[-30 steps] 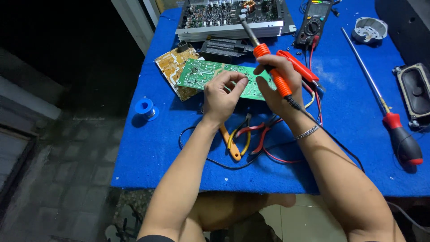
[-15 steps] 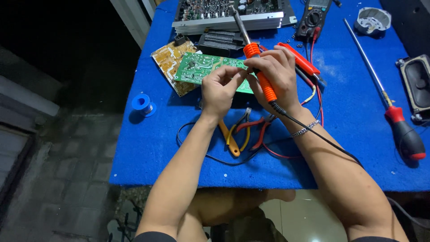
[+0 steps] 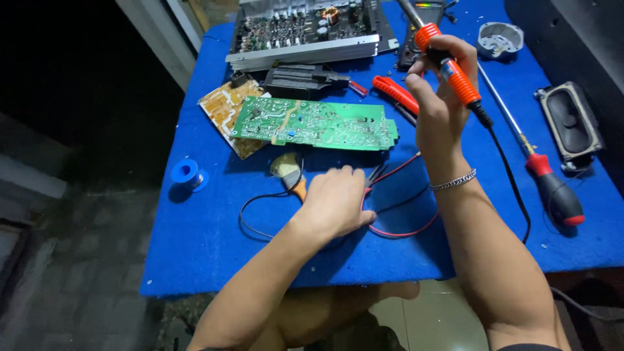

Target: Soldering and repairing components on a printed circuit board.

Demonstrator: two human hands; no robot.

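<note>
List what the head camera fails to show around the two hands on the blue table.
- Soldering iron tip: cut off by the top edge, head view.
- What lies under the left hand: covered by the hand; only an orange handle and wires show beside it.
- Right hand grips the iron; its palm side is hidden.
- Black box: cut off by the right edge.

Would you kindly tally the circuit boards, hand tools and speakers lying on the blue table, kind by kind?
Circuit boards: 2, a green circuit board and a tan circuit board beneath it.
Hand tools: 3, a soldering iron in the right hand, a long screwdriver, and a small brush by the left hand.
Speakers: 1, a black oval speaker.
Total: 6
</note>
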